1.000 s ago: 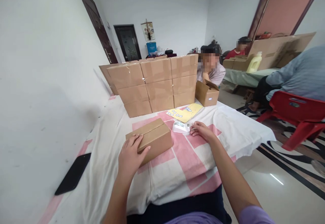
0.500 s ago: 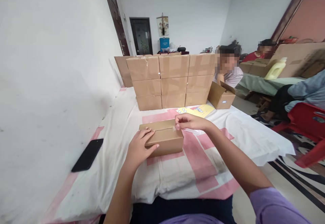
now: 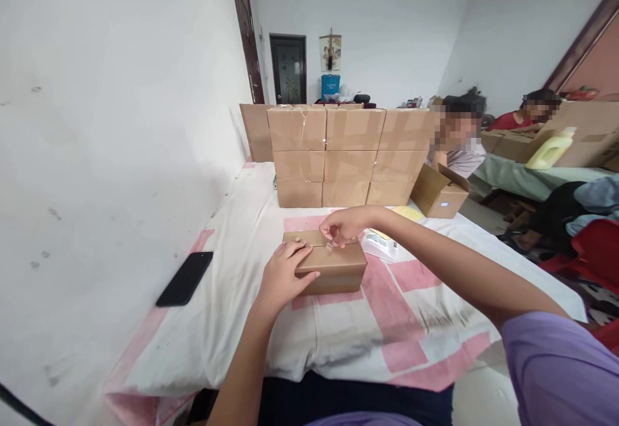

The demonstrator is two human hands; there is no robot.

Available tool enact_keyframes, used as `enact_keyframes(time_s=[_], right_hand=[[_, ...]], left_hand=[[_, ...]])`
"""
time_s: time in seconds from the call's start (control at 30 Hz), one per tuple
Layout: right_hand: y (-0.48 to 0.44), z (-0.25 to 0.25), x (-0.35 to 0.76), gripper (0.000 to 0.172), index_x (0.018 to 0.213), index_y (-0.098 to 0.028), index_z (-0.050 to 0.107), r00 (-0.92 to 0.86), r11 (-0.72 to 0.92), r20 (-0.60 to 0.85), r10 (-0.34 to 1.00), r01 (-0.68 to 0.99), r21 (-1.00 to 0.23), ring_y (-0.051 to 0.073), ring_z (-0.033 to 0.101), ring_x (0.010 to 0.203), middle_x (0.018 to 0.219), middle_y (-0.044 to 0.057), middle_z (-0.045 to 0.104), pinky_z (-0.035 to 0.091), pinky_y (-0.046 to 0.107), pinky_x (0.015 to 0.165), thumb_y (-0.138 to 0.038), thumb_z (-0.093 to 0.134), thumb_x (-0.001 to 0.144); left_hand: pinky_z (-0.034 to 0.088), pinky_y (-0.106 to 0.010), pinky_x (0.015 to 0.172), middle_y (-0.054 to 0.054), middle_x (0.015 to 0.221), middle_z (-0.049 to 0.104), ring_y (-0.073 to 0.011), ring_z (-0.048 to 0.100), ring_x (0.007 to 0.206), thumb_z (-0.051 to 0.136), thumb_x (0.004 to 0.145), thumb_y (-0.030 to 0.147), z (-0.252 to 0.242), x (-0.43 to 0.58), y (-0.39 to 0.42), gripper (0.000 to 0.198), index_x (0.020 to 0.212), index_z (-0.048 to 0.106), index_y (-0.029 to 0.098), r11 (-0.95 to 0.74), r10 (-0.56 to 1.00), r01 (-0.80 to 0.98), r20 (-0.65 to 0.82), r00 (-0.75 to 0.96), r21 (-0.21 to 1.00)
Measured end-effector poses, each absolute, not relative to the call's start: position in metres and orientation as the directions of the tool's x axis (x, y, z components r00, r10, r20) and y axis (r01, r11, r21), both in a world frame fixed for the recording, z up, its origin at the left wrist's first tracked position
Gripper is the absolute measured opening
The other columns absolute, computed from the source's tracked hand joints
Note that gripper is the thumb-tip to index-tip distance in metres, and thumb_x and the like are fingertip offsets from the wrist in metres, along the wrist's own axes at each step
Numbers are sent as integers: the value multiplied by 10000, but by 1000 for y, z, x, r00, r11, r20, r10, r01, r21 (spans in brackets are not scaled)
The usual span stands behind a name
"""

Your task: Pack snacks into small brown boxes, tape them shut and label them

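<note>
A small closed cardboard box (image 3: 333,265) lies on the white and pink cloth in front of me. My left hand (image 3: 283,274) rests on its near left end, fingers spread over the lid and side. My right hand (image 3: 341,225) hovers over the top of the box, fingers pinched on a small clear strip, apparently tape, touching the lid seam. A white tape dispenser (image 3: 380,244) sits just right of the box, partly hidden by my right forearm.
A wall of stacked cardboard boxes (image 3: 351,155) stands at the far end of the table (image 3: 425,323). An open box (image 3: 439,193) sits right of it. A black phone (image 3: 185,278) lies by the left wall. Other people sit at the right near a red chair (image 3: 597,252).
My right hand left the tape dispenser and came over the box with a small clear strip. My left hand stayed on the box. My view turned left.
</note>
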State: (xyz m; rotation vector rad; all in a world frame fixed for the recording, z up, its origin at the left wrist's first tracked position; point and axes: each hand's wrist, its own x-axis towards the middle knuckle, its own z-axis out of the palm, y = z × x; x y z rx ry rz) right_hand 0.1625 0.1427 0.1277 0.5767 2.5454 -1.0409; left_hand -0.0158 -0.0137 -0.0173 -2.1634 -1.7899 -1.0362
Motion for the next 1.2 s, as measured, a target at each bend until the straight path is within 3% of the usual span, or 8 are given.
enact_keyframes(time_s=[0.13,0.33,0.43,0.57,0.73,0.9,1.1,1.2], right_hand=[[136,135,146,174,734,-221,513,-824,717,-512,243,508,-477,111,509,463,628,-51,656,351,246,491,-108,616,651],[130,141,127,268,747,-214,632,-777,643,-549,308,595,-482,114,505,460,629,-58,658,379,271,549,-22,674,565],[127,147,120,274,783,-218,615,-740,702,-581,338,610,-369,118,506,474,599,-73,615,361,268,567,-37,659,582],[123,156,115,328,943,-207,606,-686,809,-644,339,561,-172,146,540,578,712,-37,643,350,278,604,-60,637,651],[123,159,117,577,1228,-236,602,-647,813,-637,419,580,-54,181,583,698,811,-11,671,350,277,633,-31,631,689],[123,156,120,252,871,-175,674,-741,867,-558,374,493,-73,164,535,705,770,5,658,319,284,632,-11,569,711],[125,146,117,309,883,-202,681,-762,878,-570,309,459,-138,158,547,726,795,-11,677,323,279,637,7,559,690],[125,139,113,279,883,-207,688,-760,892,-561,328,445,-81,156,544,713,829,-4,687,318,280,624,-13,588,709]], left_hand=[[518,-457,1049,-65,1315,659,-303,585,1265,758,828,414,-18,-16,-14,487,1281,661,265,-289,805,909,590,61,301],[502,-462,1068,-65,1333,654,-307,577,1271,775,820,405,-16,-16,-15,493,1275,664,254,-284,815,908,577,58,310],[504,-466,1066,-64,1338,650,-306,574,1271,781,817,404,-15,-15,-15,506,1282,658,247,-281,819,907,571,57,313],[519,-464,1048,-63,1340,648,-300,585,1251,787,813,412,-16,-16,-15,512,1282,656,253,-278,813,908,581,49,313],[529,-470,1041,-62,1317,660,-304,590,1257,790,808,414,-17,-16,-15,508,1275,658,264,-286,804,908,592,54,307],[515,-465,1056,-70,1314,662,-301,594,1252,785,813,414,-17,-16,-14,496,1261,658,243,-291,793,915,605,68,279],[506,-458,1061,-78,1325,655,-294,592,1249,777,818,439,-19,-17,-13,490,1244,657,228,-295,792,917,606,76,270],[481,-468,1091,-80,1331,651,-292,591,1253,770,826,437,-18,-17,-13,499,1263,644,231,-298,793,917,603,84,264]])
